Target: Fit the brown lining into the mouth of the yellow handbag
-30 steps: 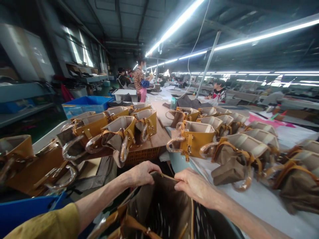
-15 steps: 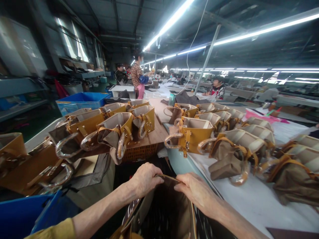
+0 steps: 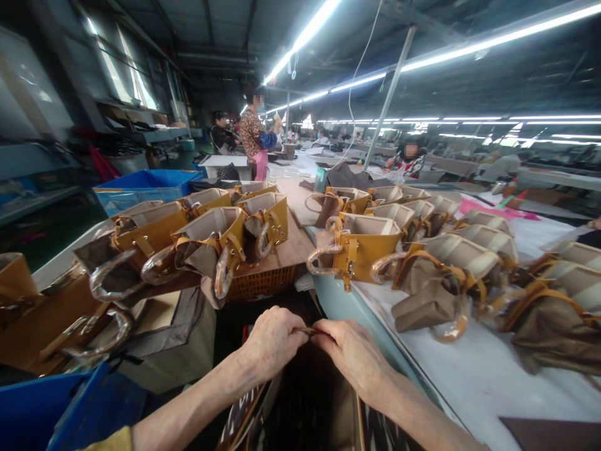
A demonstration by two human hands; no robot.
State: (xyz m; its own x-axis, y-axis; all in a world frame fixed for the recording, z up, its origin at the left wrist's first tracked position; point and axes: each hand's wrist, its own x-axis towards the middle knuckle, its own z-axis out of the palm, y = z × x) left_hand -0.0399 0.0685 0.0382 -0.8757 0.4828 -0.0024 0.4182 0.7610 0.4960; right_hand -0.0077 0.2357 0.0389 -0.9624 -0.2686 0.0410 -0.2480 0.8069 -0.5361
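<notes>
My left hand (image 3: 276,343) is closed, thumb and fingers pinching the thin brown edge of a bag (image 3: 346,410) in front of my body. Close beside it, my right hand (image 3: 355,356) grips the same edge, its fingertips almost meeting those of the left. Only a short stretch of the edge shows between them. The bag stands open towards me with a dark interior, and patterned material shows along its sides. My forearms cover part of it.
Several mustard bags (image 3: 369,247) with plastic-wrapped handles stand on the right table (image 3: 474,376). More bags (image 3: 211,235) stand on the left board above an orange crate (image 3: 260,283). Blue bins (image 3: 150,181) are at the left, and co-workers (image 3: 256,134) are farther back.
My right hand has moved left along the bag edge, close to my left hand, so the stretch between them is shorter. The view has shifted slightly.
</notes>
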